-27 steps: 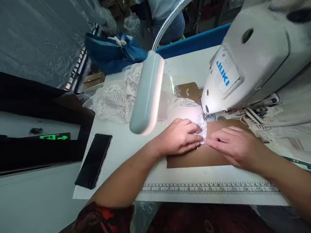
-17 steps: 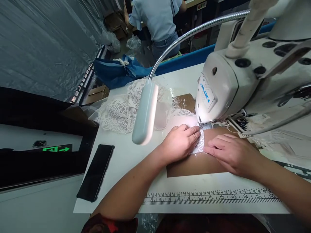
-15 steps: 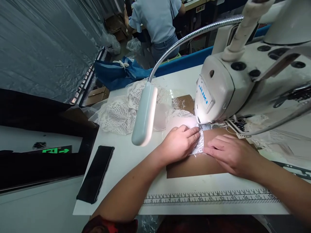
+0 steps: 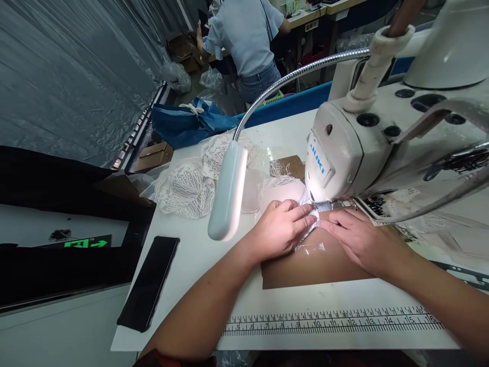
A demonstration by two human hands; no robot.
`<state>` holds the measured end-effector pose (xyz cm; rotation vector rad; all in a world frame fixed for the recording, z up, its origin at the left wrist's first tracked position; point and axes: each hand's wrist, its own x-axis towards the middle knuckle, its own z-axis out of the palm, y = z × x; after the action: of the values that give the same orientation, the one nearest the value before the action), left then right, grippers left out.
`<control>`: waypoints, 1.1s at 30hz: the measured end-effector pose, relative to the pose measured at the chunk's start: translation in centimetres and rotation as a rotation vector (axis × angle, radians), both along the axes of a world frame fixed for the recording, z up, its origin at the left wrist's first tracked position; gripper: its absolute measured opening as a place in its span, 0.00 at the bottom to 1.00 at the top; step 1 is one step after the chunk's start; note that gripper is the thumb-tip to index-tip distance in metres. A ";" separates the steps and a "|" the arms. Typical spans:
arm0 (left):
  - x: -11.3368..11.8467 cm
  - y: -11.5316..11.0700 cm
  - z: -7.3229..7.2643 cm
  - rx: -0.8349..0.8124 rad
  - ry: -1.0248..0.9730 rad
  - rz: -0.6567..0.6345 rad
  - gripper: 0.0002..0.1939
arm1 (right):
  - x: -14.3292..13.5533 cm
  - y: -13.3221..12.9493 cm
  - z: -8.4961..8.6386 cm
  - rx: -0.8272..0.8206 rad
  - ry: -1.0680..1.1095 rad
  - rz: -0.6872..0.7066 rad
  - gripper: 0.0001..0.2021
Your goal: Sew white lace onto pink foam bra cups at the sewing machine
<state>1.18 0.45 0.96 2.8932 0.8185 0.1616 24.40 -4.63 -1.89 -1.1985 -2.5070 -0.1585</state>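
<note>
White lace fabric (image 4: 307, 233) lies under the needle area of the sewing machine (image 4: 336, 148), on a brown sheet (image 4: 313, 267). My left hand (image 4: 280, 227) presses on the lace just left of the needle, its fingers together and pointing right. My right hand (image 4: 355, 237) rests on the brown sheet, with its fingertips at the right edge of the lace. A pale cup piece (image 4: 284, 191) joins the lace behind my left hand. The presser foot is partly hidden by my fingertips.
A lamp (image 4: 228, 191) on a bent metal neck hangs left of the machine. Lace pieces (image 4: 185, 188) lie behind it. A black phone (image 4: 148, 283) is at the table's left edge, a printed ruler (image 4: 336, 322) along the front. A person (image 4: 248, 41) sits beyond.
The lace has turned and shows narrower between my hands. My right hand's fingertips have shifted slightly up and left. The whole view has tilted a little.
</note>
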 end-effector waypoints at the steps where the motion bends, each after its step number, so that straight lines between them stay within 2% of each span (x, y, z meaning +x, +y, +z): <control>1: -0.1 0.0 0.0 -0.003 -0.006 -0.004 0.20 | -0.1 0.1 0.1 -0.001 -0.006 -0.022 0.21; 6: -0.2 0.5 -0.7 -0.001 -0.045 0.017 0.19 | -0.5 0.3 0.1 -0.043 -0.048 -0.128 0.24; 13: -0.2 0.8 -0.9 0.028 -0.055 0.078 0.20 | 0.4 0.2 -1.5 -0.120 -0.033 -0.135 0.24; 16: -0.2 0.8 -1.0 0.047 -0.042 0.086 0.20 | 0.5 -0.1 -1.5 -0.108 0.003 -0.201 0.24; 19: -0.2 0.8 -1.0 0.084 -0.022 0.092 0.20 | 0.5 -0.3 -1.4 -0.101 0.041 -0.204 0.23; 23: -0.2 0.0 0.4 0.082 0.054 0.154 0.25 | 0.5 -0.3 -1.7 -0.082 0.126 -0.185 0.22; 25: -0.1 -0.7 1.7 0.022 0.108 0.203 0.26 | 0.6 -0.3 -1.6 -0.087 0.159 -0.170 0.22; 28: -0.1 -1.6 3.3 -0.094 0.148 0.241 0.23 | 0.5 -0.2 -1.1 -0.115 0.179 -0.131 0.22; 30: -0.1 -1.8 3.5 -0.134 0.111 0.224 0.20 | 0.5 -0.1 -0.6 -0.131 0.180 -0.092 0.21; 33: 0.2 -1.3 2.7 -0.118 0.005 0.167 0.19 | 0.4 0.0 -0.2 -0.126 0.180 -0.059 0.21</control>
<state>1.33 -0.88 3.71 2.7164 1.0346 0.1179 24.76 -4.66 -2.10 -1.2758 -2.3561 0.0906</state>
